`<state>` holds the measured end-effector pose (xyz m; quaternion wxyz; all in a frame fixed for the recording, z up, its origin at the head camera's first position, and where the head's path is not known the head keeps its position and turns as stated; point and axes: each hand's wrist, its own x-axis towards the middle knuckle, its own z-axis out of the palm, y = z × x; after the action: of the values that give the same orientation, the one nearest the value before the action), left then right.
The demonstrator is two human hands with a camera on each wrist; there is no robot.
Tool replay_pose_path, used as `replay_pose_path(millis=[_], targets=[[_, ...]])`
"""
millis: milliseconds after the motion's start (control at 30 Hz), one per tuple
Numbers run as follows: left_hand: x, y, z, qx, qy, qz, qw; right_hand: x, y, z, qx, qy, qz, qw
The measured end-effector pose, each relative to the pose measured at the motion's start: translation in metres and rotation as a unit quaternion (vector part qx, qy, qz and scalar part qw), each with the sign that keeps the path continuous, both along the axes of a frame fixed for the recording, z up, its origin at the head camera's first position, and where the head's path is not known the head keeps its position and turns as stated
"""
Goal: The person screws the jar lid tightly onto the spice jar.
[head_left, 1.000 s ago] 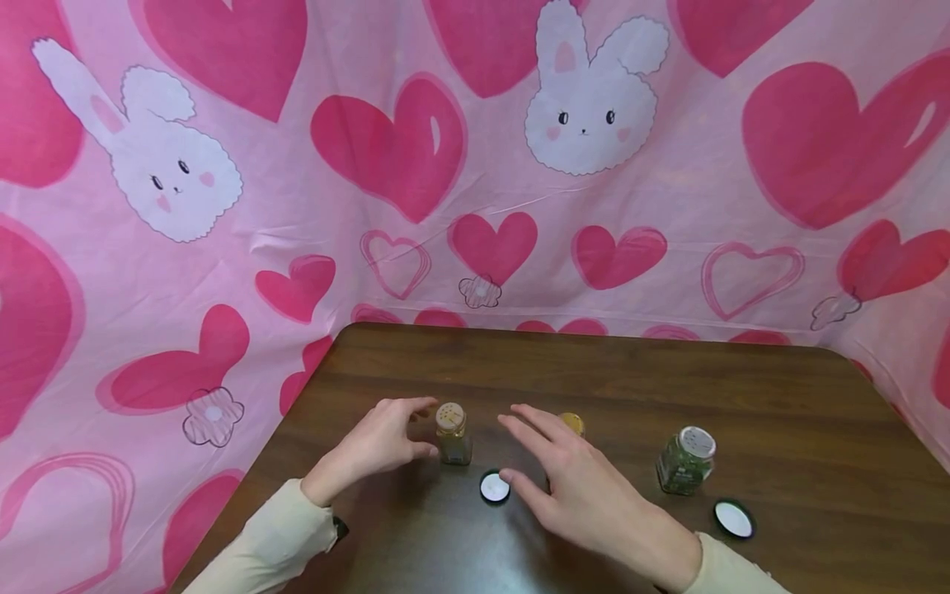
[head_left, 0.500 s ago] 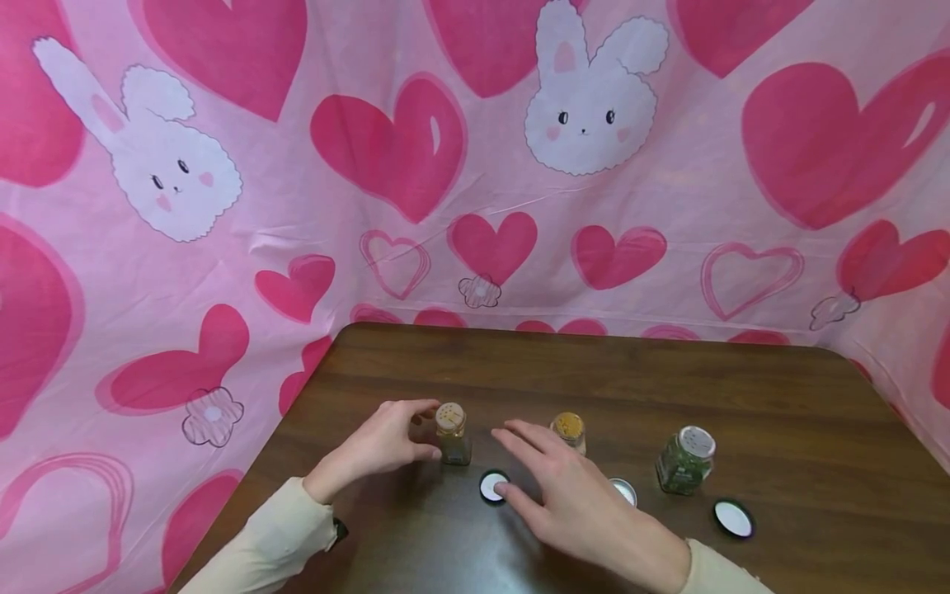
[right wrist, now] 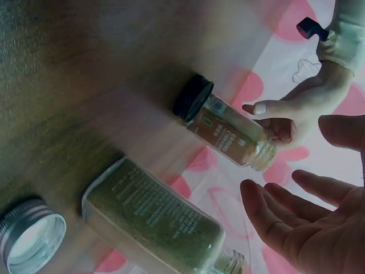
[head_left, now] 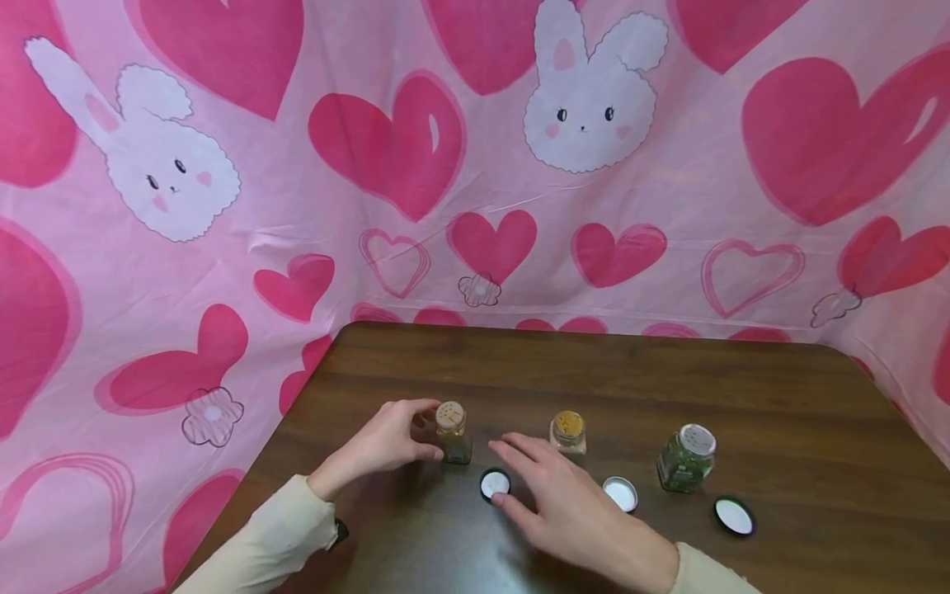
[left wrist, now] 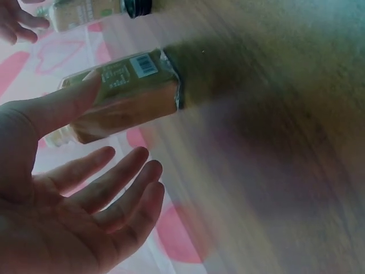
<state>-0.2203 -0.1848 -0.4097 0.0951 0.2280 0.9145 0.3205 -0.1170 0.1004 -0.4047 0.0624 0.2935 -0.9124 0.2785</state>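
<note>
A spice jar point(head_left: 454, 445) of brown powder with a perforated top stands upright at the left. My left hand point(head_left: 380, 445) is close around its left side, thumb in front and fingers behind; in the left wrist view the thumb point(left wrist: 68, 108) overlaps the jar and the other fingers spread apart from it. Over the table, my right hand point(head_left: 567, 507) hovers with loosely extended fingers, its thumb near a dark-rimmed cap point(head_left: 493, 482). Behind that hand stands a second spice jar point(head_left: 568, 437) with a yellow-dusted top.
To the right, a third jar point(head_left: 684, 466) holds green flakes under a perforated top. Two more caps lie with their white insides up: a silver-rimmed cap point(head_left: 620, 494) and a dark-rimmed cap point(head_left: 734, 516). A pink heart-patterned cloth point(head_left: 416, 272) hangs behind the brown table point(head_left: 594, 363).
My right hand has drawn down and slightly left, bringing the middle jar and the silver-rimmed cap into view. My left hand stays beside the left jar, its thumb slightly closer.
</note>
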Motion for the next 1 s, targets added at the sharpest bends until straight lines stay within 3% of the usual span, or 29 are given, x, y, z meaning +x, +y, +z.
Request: replay_pose_path(millis=[367, 1000], targets=[[-0.003, 0.003, -0.005, 0.010, -0.002, -0.028, 0.9996, -0.004, -0.004, -0.006, 0.011, -0.008, 0.010, 1.000], [-0.008, 0.003, -0.017, 0.035, -0.013, -0.030, 0.9988, -0.011, -0.010, -0.016, 0.032, -0.027, 0.013, 0.999]])
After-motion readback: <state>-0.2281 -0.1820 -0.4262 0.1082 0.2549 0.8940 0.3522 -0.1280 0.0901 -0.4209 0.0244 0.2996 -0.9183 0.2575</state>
